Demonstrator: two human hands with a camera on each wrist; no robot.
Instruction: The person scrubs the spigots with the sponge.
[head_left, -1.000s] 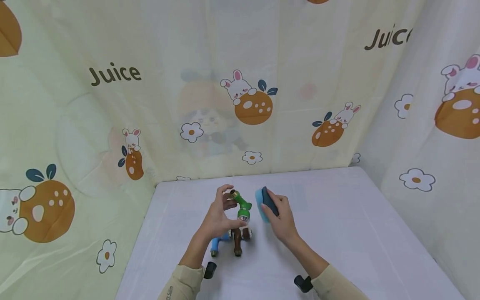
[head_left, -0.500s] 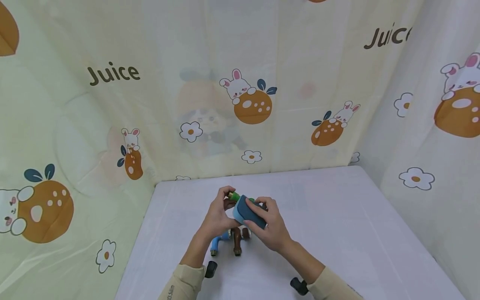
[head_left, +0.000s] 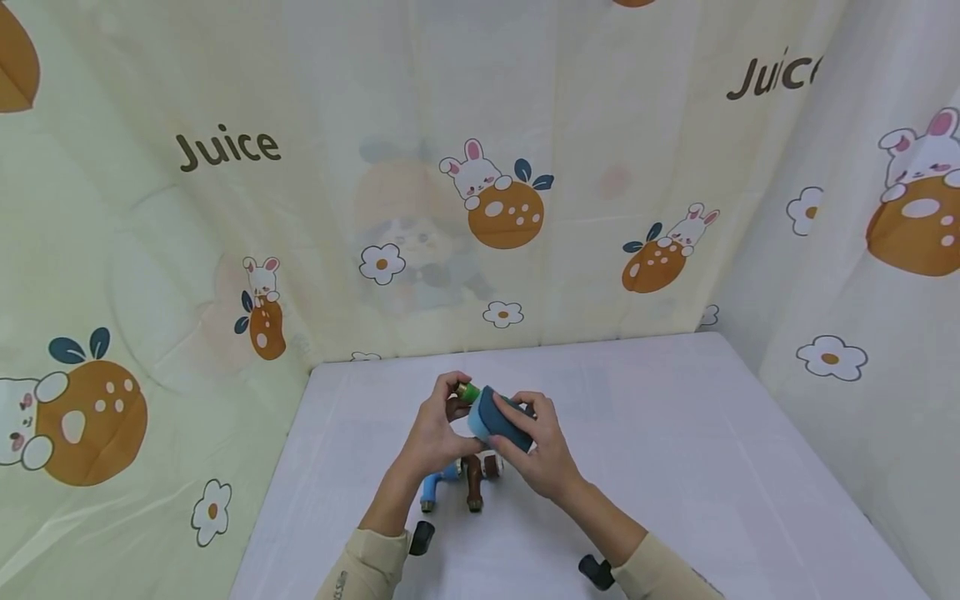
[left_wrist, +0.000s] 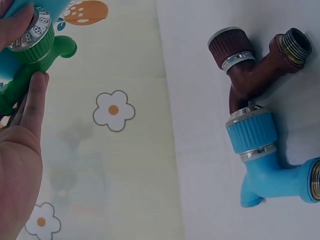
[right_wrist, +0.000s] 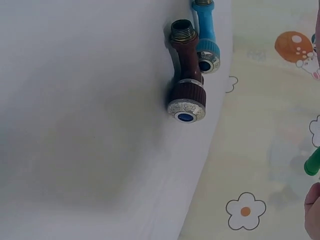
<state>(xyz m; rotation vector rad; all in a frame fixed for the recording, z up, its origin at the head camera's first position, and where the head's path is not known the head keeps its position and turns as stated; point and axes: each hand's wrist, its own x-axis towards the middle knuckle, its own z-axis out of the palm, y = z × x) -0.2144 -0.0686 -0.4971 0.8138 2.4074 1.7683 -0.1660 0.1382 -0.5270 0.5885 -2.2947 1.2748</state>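
My left hand (head_left: pixel 433 433) holds a green tap (left_wrist: pixel 37 55) above the table, its thumb by the silver-capped knob and its fingers along the body. In the head view only the tap's brass-threaded end and a little green show. My right hand (head_left: pixel 551 454) grips a scrubbing sponge (head_left: pixel 504 423) with a dark blue back and a light blue face. The light blue face is turned to the tap and overlaps it. In the right wrist view, the green spout (right_wrist: pixel 313 162) shows at the right edge, with fingertips below it.
Below the hands, a brown tap (head_left: pixel 474 485) and a light blue tap (head_left: pixel 431 490) lie side by side on the white-covered table (head_left: pixel 675 467). A printed curtain (head_left: pixel 585 275) rises behind the table and along both sides.
My right hand has brought the sponge leftward onto the green tap, covering most of it. Over the last half second the sponge has shifted only slightly. The left hand stays nearly in place.
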